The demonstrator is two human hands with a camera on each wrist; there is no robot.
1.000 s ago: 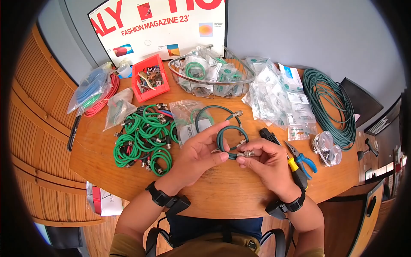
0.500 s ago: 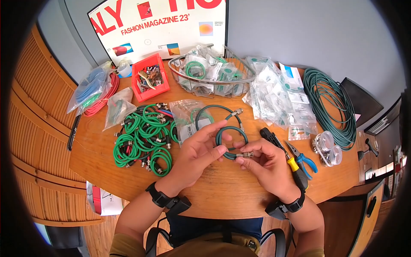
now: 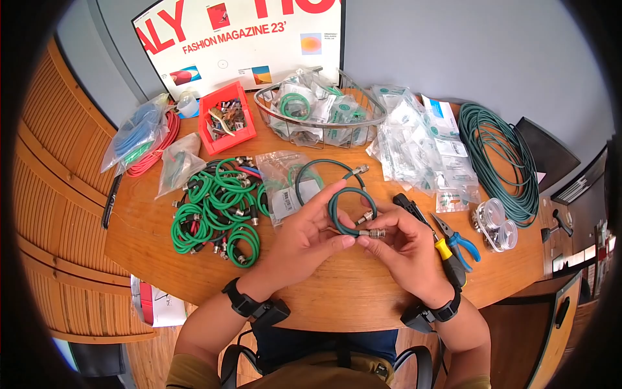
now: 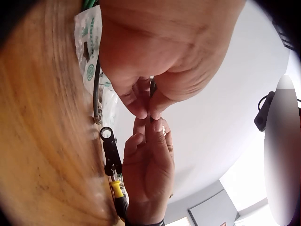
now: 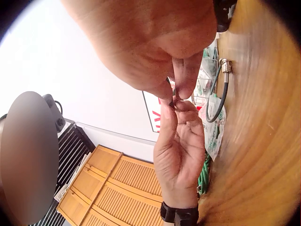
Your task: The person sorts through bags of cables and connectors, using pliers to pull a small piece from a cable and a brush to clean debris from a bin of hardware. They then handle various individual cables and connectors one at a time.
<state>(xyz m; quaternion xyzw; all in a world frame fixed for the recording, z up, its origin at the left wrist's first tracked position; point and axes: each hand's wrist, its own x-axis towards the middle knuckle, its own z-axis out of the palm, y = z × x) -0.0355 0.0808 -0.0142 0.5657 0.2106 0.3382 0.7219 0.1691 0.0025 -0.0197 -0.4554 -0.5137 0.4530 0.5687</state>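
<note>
A short dark green cable (image 3: 332,209), bent into a loop, is held in front of the body over the table. My left hand (image 3: 311,236) pinches its lower part between thumb and fingers. My right hand (image 3: 405,243) pinches the silver BNC connector (image 3: 374,233) at its end, both thumbs nearly meeting. Another metal connector (image 3: 365,217) shows inside the loop. Both wrist views show the fingertips close together, hiding most of the cable. Just behind lies a similar dark green cable (image 3: 300,179) with a silver connector (image 3: 360,170).
Green cables (image 3: 207,207) are heaped at left, by a plastic bag (image 3: 285,198). Cable strippers (image 3: 407,206), a yellow-black handled tool (image 3: 447,254) and blue pliers (image 3: 463,245) lie right. Behind stand a red bin (image 3: 243,136) and wire basket (image 3: 317,123).
My left hand has slid right along the loop, its thumb now close to the right thumb by the connector. The right hand stays nearly in place, still pinching the connector.
</note>
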